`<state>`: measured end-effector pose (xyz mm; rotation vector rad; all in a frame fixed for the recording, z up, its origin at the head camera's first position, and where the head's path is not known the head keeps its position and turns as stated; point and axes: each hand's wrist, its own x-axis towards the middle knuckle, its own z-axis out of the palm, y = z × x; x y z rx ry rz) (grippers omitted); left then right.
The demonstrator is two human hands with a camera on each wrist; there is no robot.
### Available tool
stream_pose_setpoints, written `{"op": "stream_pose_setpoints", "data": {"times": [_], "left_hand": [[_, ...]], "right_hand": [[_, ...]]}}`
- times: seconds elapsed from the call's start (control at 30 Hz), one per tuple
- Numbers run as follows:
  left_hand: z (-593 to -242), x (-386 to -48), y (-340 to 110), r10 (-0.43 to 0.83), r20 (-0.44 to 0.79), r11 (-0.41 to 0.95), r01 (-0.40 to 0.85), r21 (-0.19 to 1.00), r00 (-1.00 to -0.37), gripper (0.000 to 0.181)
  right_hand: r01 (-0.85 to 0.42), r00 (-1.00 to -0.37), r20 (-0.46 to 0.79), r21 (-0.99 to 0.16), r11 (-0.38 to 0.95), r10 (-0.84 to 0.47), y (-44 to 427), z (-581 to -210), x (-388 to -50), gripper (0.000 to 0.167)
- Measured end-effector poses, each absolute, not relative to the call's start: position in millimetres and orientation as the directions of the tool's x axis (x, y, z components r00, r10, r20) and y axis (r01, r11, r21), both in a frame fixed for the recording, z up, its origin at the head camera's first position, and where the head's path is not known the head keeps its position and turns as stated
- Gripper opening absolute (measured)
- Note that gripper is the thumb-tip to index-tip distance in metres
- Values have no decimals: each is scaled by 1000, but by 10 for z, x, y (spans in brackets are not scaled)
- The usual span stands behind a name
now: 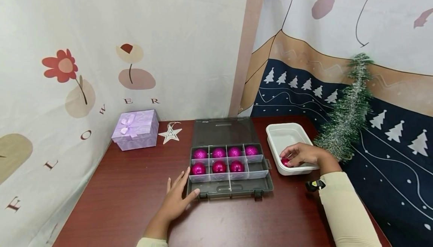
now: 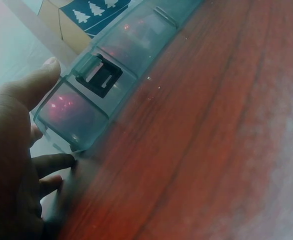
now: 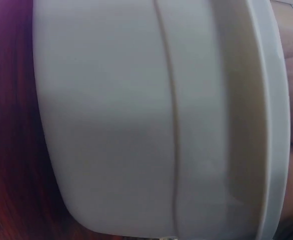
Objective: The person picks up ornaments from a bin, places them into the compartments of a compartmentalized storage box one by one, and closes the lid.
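A grey see-through compartment box (image 1: pixel 221 132) lies with its lid swung back. Several glittery magenta balls (image 1: pixel 218 152) fill its back row. Three shiny magenta balls (image 1: pixel 219 167) occupy the left compartments of the row in front. My left hand (image 1: pixel 174 200) rests at the box's front left corner, fingers extended along the side and thumb at the front edge. Inside the white plastic tub (image 1: pixel 285 134), my right hand (image 1: pixel 306 155) pinches a shiny magenta ball (image 1: pixel 285 162) near the front left. In the right wrist view the tub wall (image 3: pixel 111 125) hides the ball and most of the hand.
A lilac gift box (image 1: pixel 135 130) with a bow and a white star ornament (image 1: pixel 170 134) stand at the back left. Behind the tub, a small frosted tinsel tree (image 1: pixel 350 111) leans on the right. Printed cloth (image 1: pixel 189 51) hangs behind the table.
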<state>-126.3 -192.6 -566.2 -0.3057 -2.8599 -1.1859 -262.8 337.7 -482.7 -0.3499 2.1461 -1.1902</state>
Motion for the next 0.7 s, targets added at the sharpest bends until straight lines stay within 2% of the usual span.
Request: {"op": "stream_pose_setpoints", "data": {"times": [0.37,0.57,0.7], "left_hand": [[-5675,-1272,-1933,167,102,698,191,690,-981,89],[-5680,-1270,-1935,170,100,693,191,695,-980,89],[-5669,-1270,-1933,170,95,689,187,700,-981,89]], "right_hand": [[-3,-821,-289,-860,510,-492,3484,-4710,-2549,51],[-38,-851,-190,-908,418,-490,3546,-4632,-2439,51],[-14,-854,-162,-943,332,-494,3589,-4629,-2384,48]]}}
